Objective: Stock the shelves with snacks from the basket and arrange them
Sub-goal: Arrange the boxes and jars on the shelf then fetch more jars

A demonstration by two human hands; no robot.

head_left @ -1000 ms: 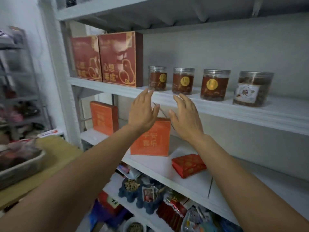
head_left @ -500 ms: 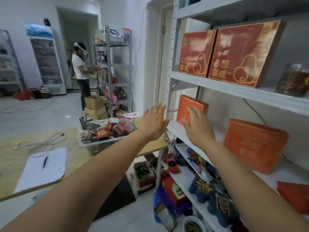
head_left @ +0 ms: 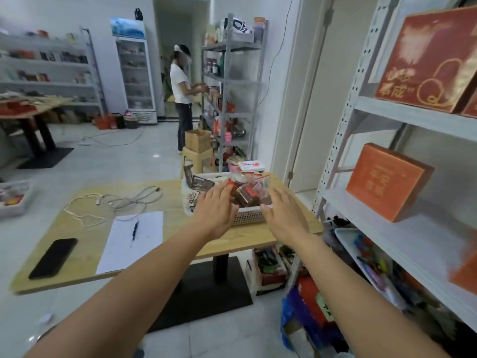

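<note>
A white mesh basket [head_left: 249, 215] full of snack jars and packets [head_left: 241, 193] stands on the wooden table [head_left: 180, 233]. My left hand [head_left: 215, 210] hovers flat over the basket's left front, holding nothing. My right hand [head_left: 284, 214] stretches out flat over its right front corner, also holding nothing. The white shelf unit [head_left: 402, 228] rises on the right. An orange box [head_left: 384, 180] stands on its middle shelf and a large red gift box [head_left: 428, 60] on the shelf above.
On the table lie a sheet of paper with a pen [head_left: 133, 239], a black phone [head_left: 53, 258] and white cables [head_left: 113, 202]. Bags and boxes crowd the floor below the shelves [head_left: 307, 306]. A person [head_left: 182, 96] stands at a far grey rack.
The view has swung left from the shelves to the table. Both hands left the orange box on the shelf and now reach over the basket.
</note>
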